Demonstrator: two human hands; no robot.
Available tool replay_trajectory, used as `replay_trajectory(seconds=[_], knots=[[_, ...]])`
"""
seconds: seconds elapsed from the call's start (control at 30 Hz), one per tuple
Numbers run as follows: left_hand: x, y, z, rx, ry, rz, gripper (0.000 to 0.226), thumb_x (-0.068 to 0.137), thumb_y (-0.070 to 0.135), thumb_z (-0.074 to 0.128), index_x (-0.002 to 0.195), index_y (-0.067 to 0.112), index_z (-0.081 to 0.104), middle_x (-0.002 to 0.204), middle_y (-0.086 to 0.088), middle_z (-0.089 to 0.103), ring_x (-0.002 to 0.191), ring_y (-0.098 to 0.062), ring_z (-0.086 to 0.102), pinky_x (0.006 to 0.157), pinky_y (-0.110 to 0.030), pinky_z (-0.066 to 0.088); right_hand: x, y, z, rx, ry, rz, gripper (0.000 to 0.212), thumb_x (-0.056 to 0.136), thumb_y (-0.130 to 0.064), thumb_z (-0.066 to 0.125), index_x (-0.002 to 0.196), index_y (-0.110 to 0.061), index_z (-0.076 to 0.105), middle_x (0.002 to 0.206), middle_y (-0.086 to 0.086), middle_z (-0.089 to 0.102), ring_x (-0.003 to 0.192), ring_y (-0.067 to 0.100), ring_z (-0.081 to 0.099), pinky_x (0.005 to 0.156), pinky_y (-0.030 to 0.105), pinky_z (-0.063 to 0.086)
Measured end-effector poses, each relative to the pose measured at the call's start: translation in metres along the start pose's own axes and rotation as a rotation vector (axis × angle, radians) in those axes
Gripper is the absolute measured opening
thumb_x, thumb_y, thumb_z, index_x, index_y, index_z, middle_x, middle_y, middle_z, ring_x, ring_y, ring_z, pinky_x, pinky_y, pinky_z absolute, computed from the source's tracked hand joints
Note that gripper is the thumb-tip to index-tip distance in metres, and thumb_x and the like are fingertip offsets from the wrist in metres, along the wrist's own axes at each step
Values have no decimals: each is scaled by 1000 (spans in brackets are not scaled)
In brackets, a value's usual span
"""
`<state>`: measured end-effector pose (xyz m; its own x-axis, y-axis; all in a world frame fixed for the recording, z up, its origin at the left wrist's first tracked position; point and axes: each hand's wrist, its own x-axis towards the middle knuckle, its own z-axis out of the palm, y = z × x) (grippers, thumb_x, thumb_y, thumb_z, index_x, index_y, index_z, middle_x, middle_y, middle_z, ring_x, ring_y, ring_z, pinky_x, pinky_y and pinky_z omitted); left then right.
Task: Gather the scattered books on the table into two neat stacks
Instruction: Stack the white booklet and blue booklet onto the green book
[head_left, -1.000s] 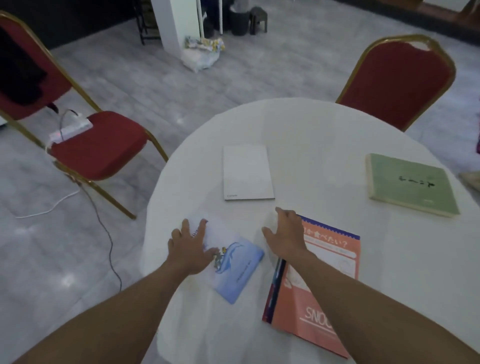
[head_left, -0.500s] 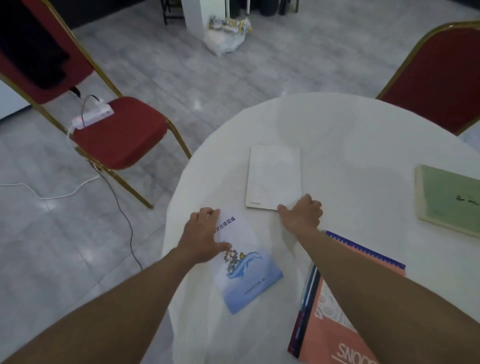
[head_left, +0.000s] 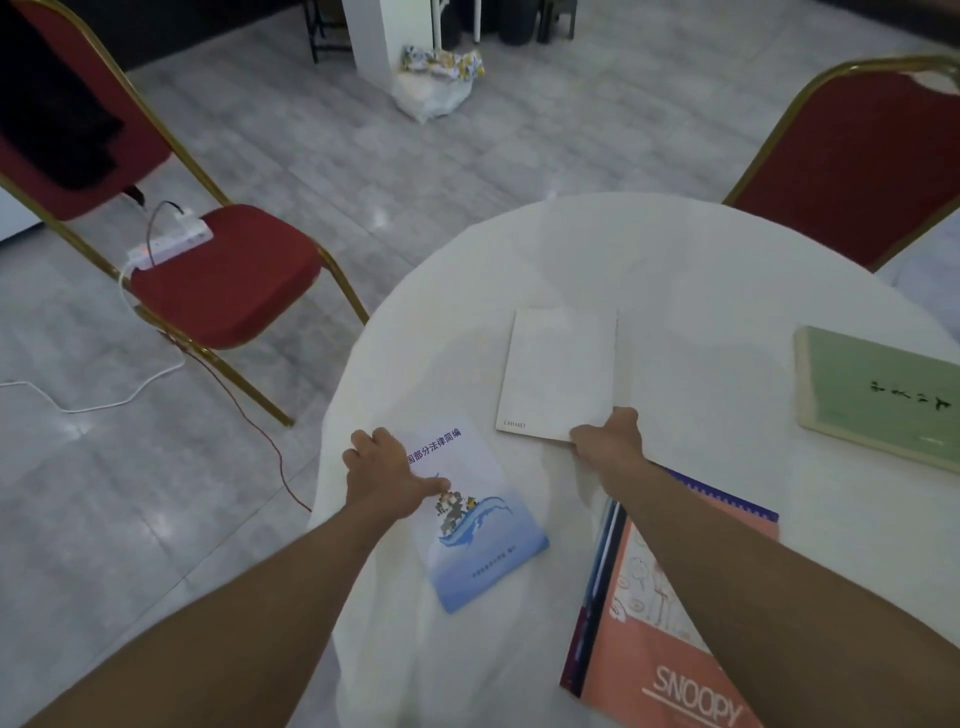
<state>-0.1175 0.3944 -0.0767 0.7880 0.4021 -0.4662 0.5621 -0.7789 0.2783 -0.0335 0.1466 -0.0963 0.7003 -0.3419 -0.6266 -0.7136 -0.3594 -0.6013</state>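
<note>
My left hand (head_left: 387, 478) lies on the upper left part of the blue and white booklet (head_left: 475, 525) in the lower middle of the frame, the thumb pressed flat on its cover and the fingers curled over its far left edge, so the hand is closed on that booklet. My right hand (head_left: 608, 439) is at the centre of the frame, pinching the near right corner of the white book (head_left: 558, 374), the thumb on top and the fingers tucked under the edge. That white book lies flat on the round white desk (head_left: 675, 270), just above the blue and white booklet and apart from it. My right forearm crosses over the orange Snoopy notebook (head_left: 654, 639) at the lower right, which sits on top of a darker book whose edge shows along its left side. The green book (head_left: 878, 395) lies alone at the right edge of the frame, well apart from the others. Two red chairs stand beyond the desk, one at upper left (head_left: 223, 275) and one at upper right (head_left: 852, 156).
</note>
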Motion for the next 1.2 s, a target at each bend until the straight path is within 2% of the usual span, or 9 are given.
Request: replay_trajectory(seconds=[0.1,0.23,0.33,0.43,0.5,0.63,0.73,0.93,1.2], knots=[[-3,6,-3,-35,-37,-63,103,55,53,88,127,0,35,130,-15,32,120,-35,42,95,-41,44,0,18,-3,55,8,-30,64,71,-14,64,132,-7,46,116,13,65,100,31,66,86,42,60],[-10,10,-4,-338,-30,-44,94,59,24,93,128,-1,33,133,-18,25,109,-36,54,94,-38,48,-8,25,-13,175,13,-69,60,72,-8,65,129,-11,45,113,9,64,99,27,66,85,47,62],[-19,17,-3,-497,63,-35,82,63,11,90,125,-1,37,128,-19,43,112,-33,54,90,-36,46,-17,25,-27,249,6,-87,57,81,-2,61,131,-18,39,113,3,57,107,26,61,92,47,59],[-25,28,-6,-606,73,-66,57,72,15,83,117,4,48,115,-14,62,105,-31,62,83,-35,51,-23,28,-43,374,-5,-121,51,89,-5,53,134,-24,41,116,0,58,113,27,60,92,52,59],[-27,37,-11,-644,55,1,41,80,19,76,115,11,55,115,-11,66,104,-29,63,88,-38,53,-28,27,-53,458,14,-129,47,96,-5,47,139,-22,41,120,2,57,115,27,60,92,51,59],[-38,71,-26,-583,33,219,23,94,24,57,115,21,48,112,-3,65,102,-30,63,93,-46,52,-41,25,-80,657,39,-99,44,100,0,41,138,-20,42,127,6,56,114,31,64,65,33,64],[-44,105,-37,-559,72,388,17,97,23,51,111,19,43,100,2,63,92,-27,63,85,-40,53,-46,21,-105,823,89,-94,43,100,3,43,139,-17,41,129,6,56,112,28,64,82,40,63],[-43,179,-48,-630,79,577,12,97,22,53,107,22,45,87,9,61,76,-6,63,61,-24,48,-34,18,-152,1030,219,-82,44,96,8,43,131,-20,44,134,9,54,115,36,65,62,29,63],[-24,279,-13,-563,-114,741,14,96,27,55,109,23,53,95,6,67,83,-9,67,72,-32,56,12,41,-214,1290,471,-56,47,94,11,42,137,-8,43,133,14,54,112,37,65,60,32,63]])
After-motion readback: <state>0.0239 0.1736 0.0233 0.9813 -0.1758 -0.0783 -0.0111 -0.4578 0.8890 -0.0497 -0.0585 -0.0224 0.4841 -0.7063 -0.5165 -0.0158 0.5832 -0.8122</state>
